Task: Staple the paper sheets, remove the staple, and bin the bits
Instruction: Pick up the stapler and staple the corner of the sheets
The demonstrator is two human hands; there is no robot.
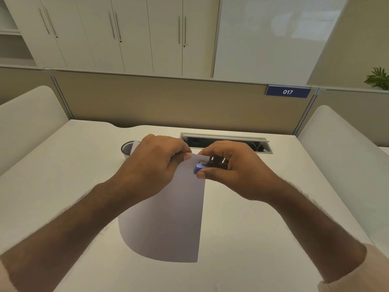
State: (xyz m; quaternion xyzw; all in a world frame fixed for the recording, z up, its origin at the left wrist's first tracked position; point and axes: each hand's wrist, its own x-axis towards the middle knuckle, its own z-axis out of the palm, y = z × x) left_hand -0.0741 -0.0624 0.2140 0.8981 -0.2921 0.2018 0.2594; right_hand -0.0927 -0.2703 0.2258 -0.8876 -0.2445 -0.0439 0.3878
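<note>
Here: paper sheets point(168, 211) held up over the white desk point(263, 207), lower edge curling toward the desk surface, top right corner raised between both hands. Left hand point(155, 163) closed on the top edge of the sheets, thumb in front, fingers curled over behind. Right hand point(229, 167) closed around a small tool with a blue tip point(197, 168) and dark body, thumb beneath, fingers on top; stapler or staple remover, cannot tell which. Blue tip set against the top right corner of the sheets, touching the paper. No staple discernible at this size. Black mesh bin point(127, 149) standing on the desk behind the left hand, partly hidden by hand and paper. Open cable tray point(227, 142) in the desk behind the right hand. Partition point(160, 102) at the far desk edge, blue plate "017" point(287, 92) at its upper right.
</note>
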